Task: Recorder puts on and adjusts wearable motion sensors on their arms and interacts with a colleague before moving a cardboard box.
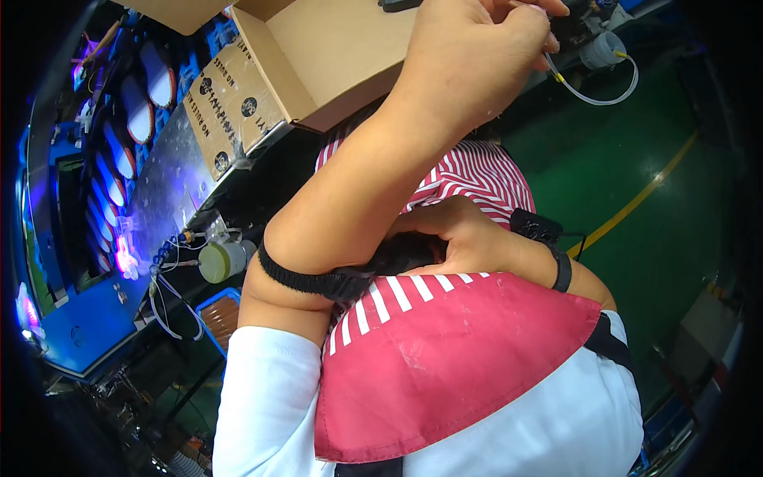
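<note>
- While our left hand (477, 48) is raised at the far edge of the view, its fingers (531, 32) are curled closed, and a clear flexible tube with yellow end sleeves (604, 98) runs out from under them.
- That tube loops right and back to a small grey cylindrical fitting (602, 49), just beside the hand.
- Our right hand (461, 238) sits nearer, in the middle, cupped against a dark object (405, 253) between red-and-white striped cloth (477, 171). We cannot tell whether its fingers grip it.
- An open brown cardboard box (318, 56) stands to the left of the raised hand.
- We judge the tube work to be partway: one end looks joined at the fitting, while the other is in hand and not yet seated.
</note>
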Tool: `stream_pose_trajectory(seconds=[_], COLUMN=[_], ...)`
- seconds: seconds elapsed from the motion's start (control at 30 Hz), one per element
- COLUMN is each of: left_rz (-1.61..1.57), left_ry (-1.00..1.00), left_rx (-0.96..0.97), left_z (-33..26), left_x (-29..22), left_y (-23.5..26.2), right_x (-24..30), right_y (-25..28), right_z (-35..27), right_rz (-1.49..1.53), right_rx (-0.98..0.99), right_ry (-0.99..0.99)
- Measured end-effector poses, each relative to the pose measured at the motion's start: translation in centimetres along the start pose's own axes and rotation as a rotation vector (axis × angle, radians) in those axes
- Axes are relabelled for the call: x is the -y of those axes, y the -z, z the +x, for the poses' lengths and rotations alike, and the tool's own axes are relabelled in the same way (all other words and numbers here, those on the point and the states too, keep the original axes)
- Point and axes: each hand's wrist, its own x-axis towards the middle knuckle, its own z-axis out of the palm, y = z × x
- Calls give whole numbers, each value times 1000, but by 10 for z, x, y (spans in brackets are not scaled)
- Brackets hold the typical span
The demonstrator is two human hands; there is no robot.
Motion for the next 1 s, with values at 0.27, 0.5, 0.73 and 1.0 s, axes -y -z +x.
stream_pose_trajectory(seconds=[0.27, 0.5, 0.73, 1.0], left_rz=[478, 1004, 1167, 1369], left_ry=[-36, -33, -174, 275], left_rx=[-46, 68, 266, 529], left_z=[6, 4, -8, -18], left_x=[55, 72, 118, 119], left_y=[11, 43, 90, 77], right_x=[5, -5, 4, -3], right_y=[-3, -19, -17, -18], right_z=[4, 7, 7, 1], right_rz=[129, 108, 273, 295], right_rx=[-26, -173, -89, -184], right_ry=[-49, -18, -299, -121])
